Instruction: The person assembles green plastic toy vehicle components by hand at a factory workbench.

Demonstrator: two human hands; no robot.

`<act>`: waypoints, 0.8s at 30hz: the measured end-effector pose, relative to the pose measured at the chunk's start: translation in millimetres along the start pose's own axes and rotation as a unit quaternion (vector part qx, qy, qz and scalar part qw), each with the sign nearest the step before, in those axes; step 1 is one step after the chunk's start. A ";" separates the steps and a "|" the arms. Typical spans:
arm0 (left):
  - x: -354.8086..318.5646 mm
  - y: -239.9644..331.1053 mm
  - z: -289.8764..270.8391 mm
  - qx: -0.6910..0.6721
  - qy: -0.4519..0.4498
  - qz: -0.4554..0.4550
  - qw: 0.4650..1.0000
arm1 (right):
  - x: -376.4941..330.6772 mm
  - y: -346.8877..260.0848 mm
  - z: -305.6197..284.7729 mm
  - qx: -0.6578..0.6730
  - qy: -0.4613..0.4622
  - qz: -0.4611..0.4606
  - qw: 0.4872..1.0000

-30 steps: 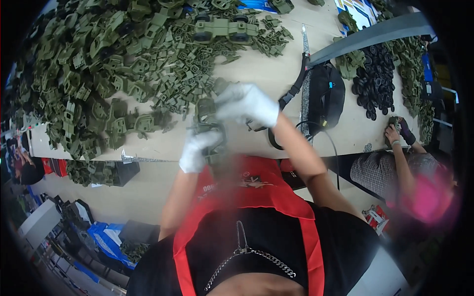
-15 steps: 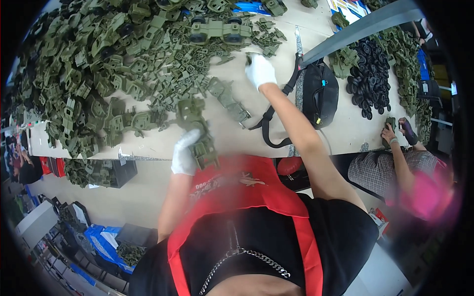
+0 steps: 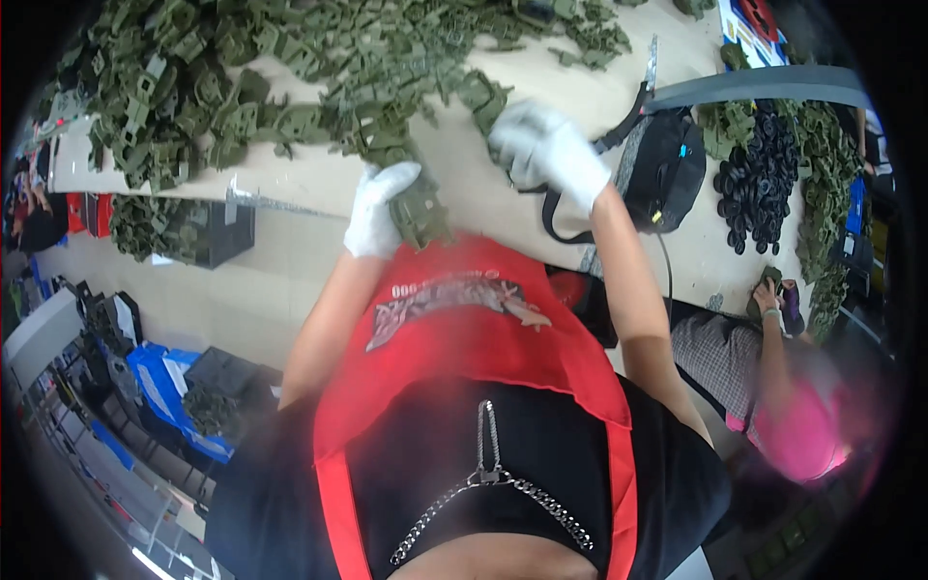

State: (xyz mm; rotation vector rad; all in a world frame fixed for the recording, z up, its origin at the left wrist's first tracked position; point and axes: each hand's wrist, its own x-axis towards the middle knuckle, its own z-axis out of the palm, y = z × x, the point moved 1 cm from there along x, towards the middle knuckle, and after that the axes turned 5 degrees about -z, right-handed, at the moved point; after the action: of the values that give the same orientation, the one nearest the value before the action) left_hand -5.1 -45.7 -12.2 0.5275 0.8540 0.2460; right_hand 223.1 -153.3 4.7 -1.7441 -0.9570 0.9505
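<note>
My left hand, in a white glove, is closed on an olive-green plastic toy vehicle body just over the table's front edge. The thumb lies along its upper side. My right hand, also gloved, is over the table to the right, blurred, with its fingers curled in. Whatever those fingers hold is hidden. Beside its fingertips another olive-green vehicle part lies on the table.
Heaps of olive-green plastic parts cover the table's left and far side. To the right are a black waist bag, a grey metal bar and black toy wheels. A co-worker in a pink cap handles a green part. A dark crate stands below left.
The view has tilted, so the table sits higher in it. My right hand has come back nearer me from the far parts. My left hand still grips the vehicle body.
</note>
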 end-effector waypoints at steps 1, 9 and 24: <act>-6.0 -2.3 1.7 0.009 -0.018 0.007 1.000 | -32.4 -29.7 18.9 -0.055 -0.070 -0.070 0.994; -22.9 -17.1 9.1 0.016 0.007 0.069 0.997 | -74.9 -54.3 63.2 -0.112 -0.002 0.008 0.994; -36.6 -25.6 0.4 0.118 0.025 0.079 0.990 | -85.0 -46.5 100.3 -0.171 0.041 -0.045 0.983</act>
State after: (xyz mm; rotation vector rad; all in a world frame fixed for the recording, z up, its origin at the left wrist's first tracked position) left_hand -28.2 -82.4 -1.9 0.8144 0.8958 0.3062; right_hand 89.9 -181.6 34.9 -1.9868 -1.1872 0.6774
